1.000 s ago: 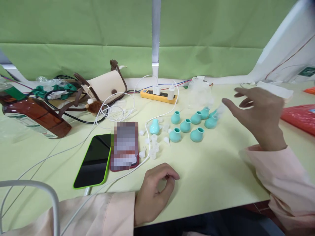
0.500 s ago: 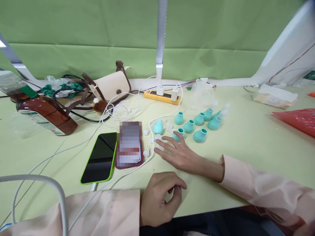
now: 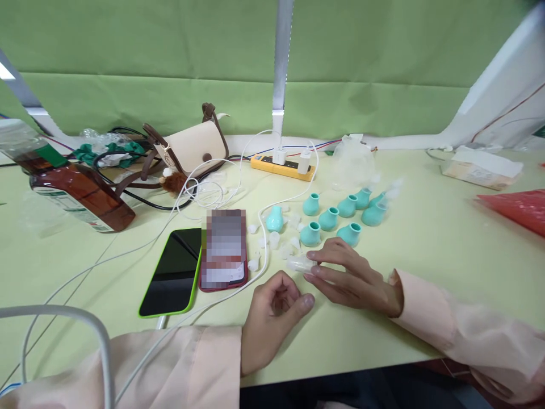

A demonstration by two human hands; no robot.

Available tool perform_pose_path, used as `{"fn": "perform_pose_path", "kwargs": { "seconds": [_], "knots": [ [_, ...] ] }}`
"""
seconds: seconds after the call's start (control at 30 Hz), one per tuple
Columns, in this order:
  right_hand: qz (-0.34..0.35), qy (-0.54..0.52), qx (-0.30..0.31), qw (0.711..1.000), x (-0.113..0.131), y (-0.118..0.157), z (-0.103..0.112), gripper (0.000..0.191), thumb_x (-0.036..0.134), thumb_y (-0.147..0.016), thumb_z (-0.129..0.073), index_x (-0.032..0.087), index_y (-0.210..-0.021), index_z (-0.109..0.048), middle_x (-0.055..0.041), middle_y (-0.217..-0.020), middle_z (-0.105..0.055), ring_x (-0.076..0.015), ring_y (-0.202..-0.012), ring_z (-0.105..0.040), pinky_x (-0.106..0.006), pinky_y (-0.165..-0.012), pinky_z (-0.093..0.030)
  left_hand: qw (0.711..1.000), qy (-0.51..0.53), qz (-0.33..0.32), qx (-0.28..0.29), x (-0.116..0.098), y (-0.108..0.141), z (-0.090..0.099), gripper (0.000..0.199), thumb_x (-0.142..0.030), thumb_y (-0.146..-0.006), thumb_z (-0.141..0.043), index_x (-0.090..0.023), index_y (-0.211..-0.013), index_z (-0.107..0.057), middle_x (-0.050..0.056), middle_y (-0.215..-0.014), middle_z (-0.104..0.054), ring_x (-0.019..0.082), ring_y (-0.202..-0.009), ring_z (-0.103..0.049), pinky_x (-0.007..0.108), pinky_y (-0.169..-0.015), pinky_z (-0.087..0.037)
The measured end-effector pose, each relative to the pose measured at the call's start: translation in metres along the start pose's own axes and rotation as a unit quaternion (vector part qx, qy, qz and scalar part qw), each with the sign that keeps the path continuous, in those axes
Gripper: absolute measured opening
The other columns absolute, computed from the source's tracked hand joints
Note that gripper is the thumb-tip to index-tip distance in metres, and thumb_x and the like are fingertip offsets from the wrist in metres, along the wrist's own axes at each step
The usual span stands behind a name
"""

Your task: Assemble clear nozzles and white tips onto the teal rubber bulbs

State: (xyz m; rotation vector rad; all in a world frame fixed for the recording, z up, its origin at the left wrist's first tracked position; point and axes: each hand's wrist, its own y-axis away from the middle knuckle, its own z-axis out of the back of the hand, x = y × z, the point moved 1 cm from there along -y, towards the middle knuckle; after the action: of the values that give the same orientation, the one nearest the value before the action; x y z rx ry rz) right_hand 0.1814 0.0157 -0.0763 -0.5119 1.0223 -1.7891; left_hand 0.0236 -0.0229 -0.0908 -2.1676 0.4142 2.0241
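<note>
My right hand point(image 3: 347, 278) pinches a small translucent plastic nozzle-like piece point(image 3: 300, 263) between thumb and fingers, just above the table. Close by on the left, my left hand point(image 3: 272, 321) has its fingers loosely curled and the thumb held apart, with nothing visible in it. Several similar translucent pieces point(image 3: 275, 241) lie scattered beyond my hands. Among them rests a glossy turquoise bulb point(image 3: 275, 219). Farther right stand several matte turquoise bulbs with open necks, one nearest the pieces point(image 3: 310, 234); at least one at the back right has a clear tip attached.
Two phones lie left of the pieces, one green-edged point(image 3: 170, 275) and one red-cased point(image 3: 223, 278). A white cable point(image 3: 264, 250) crosses between phones and pieces. Behind are a yellow power strip point(image 3: 264, 166), a cream handbag point(image 3: 196, 149) and a brown bottle point(image 3: 85, 199). A red bag point(image 3: 519, 207) lies right.
My right hand has drawn back from the scattered pieces toward the right and now holds one. My left hand has turned, its thumb moving away from the fingers.
</note>
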Motion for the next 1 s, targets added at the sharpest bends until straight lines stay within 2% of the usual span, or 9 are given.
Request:
{"fn": "perform_pose_path", "kwargs": {
  "seconds": [0.13, 0.23, 0.33, 0.4, 0.5, 0.63, 0.73, 0.8, 1.0],
  "knots": [
    [0.041, -0.090, 0.015, 0.995, 0.004, 0.005, 0.006, 0.026, 0.000, -0.070, -0.054, 0.010, -0.093, -0.052, -0.0107, -0.091, -0.055, -0.0174, -0.086, -0.055, -0.032, -0.065, -0.049, 0.995, 0.100, 0.005, -0.001, 0.001, -0.001, -0.001, 0.025, -0.031, -0.070, -0.061, -0.020, -0.087, -0.046, -0.001, -0.071, -0.052, 0.013, -0.062, -0.049, 0.022, -0.050, -0.042],
    [0.045, -0.126, 0.038, 0.990, 0.007, 0.007, 0.004, 0.022, 0.001, -0.073, -0.049, 0.008, -0.093, -0.052, -0.0098, -0.086, -0.057, -0.0168, -0.086, -0.054, -0.030, -0.066, -0.049, 0.997, 0.081, 0.009, 0.004, -0.001, -0.001, -0.001, 0.022, -0.030, -0.074, -0.058, -0.018, -0.091, -0.052, 0.000, -0.070, -0.054, 0.012, -0.062, -0.051, 0.022, -0.055, -0.045],
    [0.080, -0.084, 0.036, 0.993, 0.002, 0.006, 0.006, 0.011, 0.013, -0.074, -0.054, 0.011, -0.085, -0.054, -0.0091, -0.081, -0.058, -0.0171, -0.081, -0.055, -0.030, -0.062, -0.049, 0.998, 0.054, 0.013, -0.006, -0.002, -0.001, -0.002, 0.015, -0.028, -0.076, -0.055, -0.016, -0.084, -0.056, -0.001, -0.066, -0.056, 0.010, -0.058, -0.052, 0.022, -0.057, -0.045],
    [0.088, -0.018, 0.052, 0.995, -0.007, 0.006, 0.012, 0.010, 0.021, -0.074, -0.054, 0.014, -0.081, -0.055, -0.0078, -0.077, -0.059, -0.0174, -0.077, -0.055, -0.031, -0.062, -0.047, 0.999, 0.038, 0.017, -0.022, -0.001, -0.001, -0.002, 0.014, -0.027, -0.075, -0.056, -0.016, -0.085, -0.056, -0.001, -0.065, -0.056, 0.010, -0.057, -0.053, 0.022, -0.056, -0.045],
    [0.033, 0.134, 0.119, 0.983, -0.026, 0.006, 0.022, 0.006, 0.019, -0.074, -0.054, 0.018, -0.078, -0.057, -0.0039, -0.068, -0.059, -0.0174, -0.070, -0.053, -0.036, -0.064, -0.041, 0.999, -0.015, 0.019, -0.044, 0.001, -0.001, -0.002, 0.013, -0.024, -0.071, -0.061, -0.016, -0.081, -0.057, -0.001, -0.068, -0.059, 0.010, -0.059, -0.055, 0.021, -0.056, -0.045],
    [-0.056, 0.266, 0.242, 0.931, -0.042, 0.006, 0.024, 0.013, 0.025, -0.077, -0.050, 0.017, -0.074, -0.060, -0.0047, -0.065, -0.055, -0.0206, -0.072, -0.048, -0.040, -0.067, -0.030, 0.998, -0.036, 0.017, -0.039, 0.002, -0.002, -0.002, 0.014, -0.020, -0.068, -0.063, -0.016, -0.080, -0.057, 0.003, -0.080, -0.067, 0.014, -0.071, -0.060, 0.021, -0.062, -0.046],
    [-0.090, 0.303, 0.317, 0.894, -0.042, 0.006, 0.017, 0.019, 0.028, -0.079, -0.047, 0.017, -0.073, -0.061, -0.0070, -0.070, -0.054, -0.0220, -0.075, -0.045, -0.041, -0.068, -0.026, 0.999, -0.027, 0.013, -0.026, 0.002, -0.002, -0.003, 0.014, -0.018, -0.069, -0.062, -0.016, -0.081, -0.056, 0.005, -0.089, -0.069, 0.015, -0.078, -0.061, 0.023, -0.068, -0.047],
    [-0.099, 0.316, 0.342, 0.879, -0.041, 0.009, 0.012, 0.021, 0.027, -0.081, -0.045, 0.016, -0.070, -0.061, -0.0075, -0.071, -0.054, -0.0220, -0.075, -0.044, -0.041, -0.068, -0.024, 0.999, -0.022, 0.013, -0.021, 0.002, -0.002, -0.003, 0.014, -0.018, -0.069, -0.062, -0.016, -0.081, -0.056, 0.005, -0.088, -0.069, 0.015, -0.078, -0.062, 0.024, -0.069, -0.047],
    [-0.115, 0.286, 0.357, 0.882, -0.045, 0.024, 0.000, 0.024, 0.017, -0.082, -0.044, 0.016, -0.064, -0.060, -0.0064, -0.070, -0.053, -0.0206, -0.078, -0.043, -0.041, -0.071, -0.022, 1.000, -0.020, 0.010, -0.020, 0.004, -0.001, -0.002, 0.014, -0.018, -0.068, -0.062, -0.015, -0.081, -0.056, 0.006, -0.085, -0.070, 0.017, -0.077, -0.063, 0.026, -0.068, -0.048]
  ]
}}
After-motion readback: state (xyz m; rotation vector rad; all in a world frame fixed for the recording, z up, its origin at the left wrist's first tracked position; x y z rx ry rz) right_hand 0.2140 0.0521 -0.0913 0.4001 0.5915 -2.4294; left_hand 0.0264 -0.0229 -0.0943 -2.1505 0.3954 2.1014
